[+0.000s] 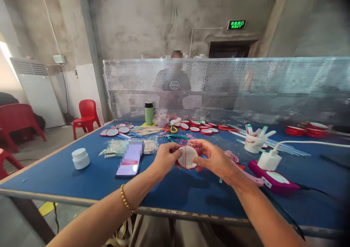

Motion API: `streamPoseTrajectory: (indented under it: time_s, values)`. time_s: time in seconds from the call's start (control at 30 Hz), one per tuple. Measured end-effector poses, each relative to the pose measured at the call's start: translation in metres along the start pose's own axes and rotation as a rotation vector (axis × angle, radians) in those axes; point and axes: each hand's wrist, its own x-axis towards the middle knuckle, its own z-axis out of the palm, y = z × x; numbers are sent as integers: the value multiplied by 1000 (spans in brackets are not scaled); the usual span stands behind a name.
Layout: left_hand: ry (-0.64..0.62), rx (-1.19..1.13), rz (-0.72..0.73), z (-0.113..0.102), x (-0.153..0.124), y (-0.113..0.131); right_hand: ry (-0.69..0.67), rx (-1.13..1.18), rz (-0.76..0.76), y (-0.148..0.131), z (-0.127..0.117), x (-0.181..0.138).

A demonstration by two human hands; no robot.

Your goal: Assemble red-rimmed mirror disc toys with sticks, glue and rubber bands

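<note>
Between both hands, above the near part of the blue table, is a small round white disc (187, 157) with a red rim and a red line down its face. My left hand (168, 155) pinches its left edge, thumb on the front. On the right edge my right hand (209, 155) grips it, thumb across the lower front and fingers behind. Behind the disc lie teal-handled pliers (179, 137) and small pink pieces. A pink tool handle (253, 179), partly hidden by my right forearm, rests on the table.
Left on the table (98, 183) are a white jar (80, 158) and a phone (130, 159). Farther back stand a green bottle (149, 114) and red-rimmed discs (112, 132). A cup of pens (254, 143) and a purple power strip (273, 179) sit right. A person (173, 84) is behind the perforated screen (131, 83).
</note>
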Motion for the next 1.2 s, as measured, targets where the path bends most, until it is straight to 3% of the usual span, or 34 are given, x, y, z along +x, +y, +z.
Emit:
streamPoseTrajectory:
  time_s: [1.2]
  values:
    - [-44, 50, 24, -2, 2, -10, -19, -11, 4, 5, 15, -3]
